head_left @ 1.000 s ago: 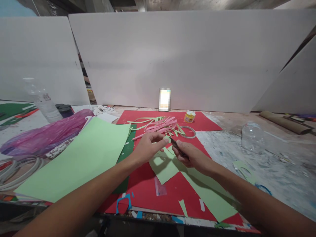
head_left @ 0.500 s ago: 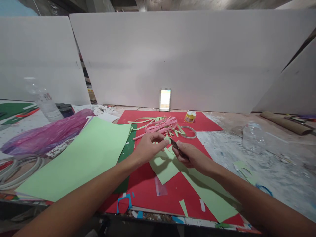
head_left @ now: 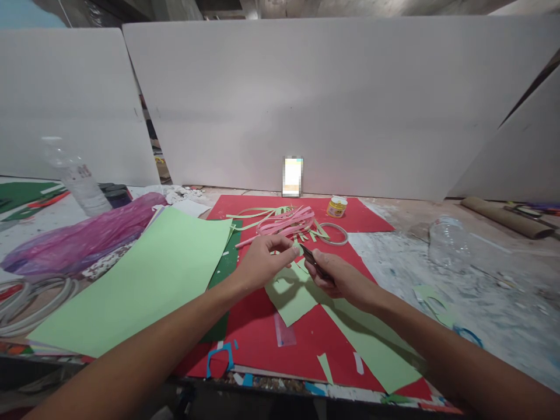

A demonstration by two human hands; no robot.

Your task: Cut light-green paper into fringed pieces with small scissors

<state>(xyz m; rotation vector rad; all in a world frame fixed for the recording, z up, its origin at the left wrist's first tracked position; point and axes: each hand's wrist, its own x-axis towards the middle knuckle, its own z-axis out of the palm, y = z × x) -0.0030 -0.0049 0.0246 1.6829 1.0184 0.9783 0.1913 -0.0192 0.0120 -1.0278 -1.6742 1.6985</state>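
Observation:
My left hand point(head_left: 268, 259) is closed in a pinch on a small light green paper piece point(head_left: 298, 249). My right hand point(head_left: 339, 274) grips a slim dark pointed tool point(head_left: 315, 261), and its tip meets or nearly meets the paper piece. Whether the tool is a cutter or closed scissors I cannot tell. Below both hands lies a cut light green sheet point(head_left: 291, 300) on red paper point(head_left: 258, 332). Just beyond my fingers sits a pile of pink paper strips point(head_left: 289, 221), with green strips point(head_left: 247, 213) among and behind them.
To the left is a large green sheet point(head_left: 153, 274) beside a pink plastic bag point(head_left: 87, 239) and a bottle point(head_left: 85, 184). A yellow jar point(head_left: 336, 207), a tape ring point(head_left: 335, 242) and a phone point(head_left: 293, 177) stand farther back. A clear bottle point(head_left: 448, 242) lies right.
The dark tool in my right hand has turned very slightly. My left hand keeps its pinch in nearly the same place, and the things on the table have not moved.

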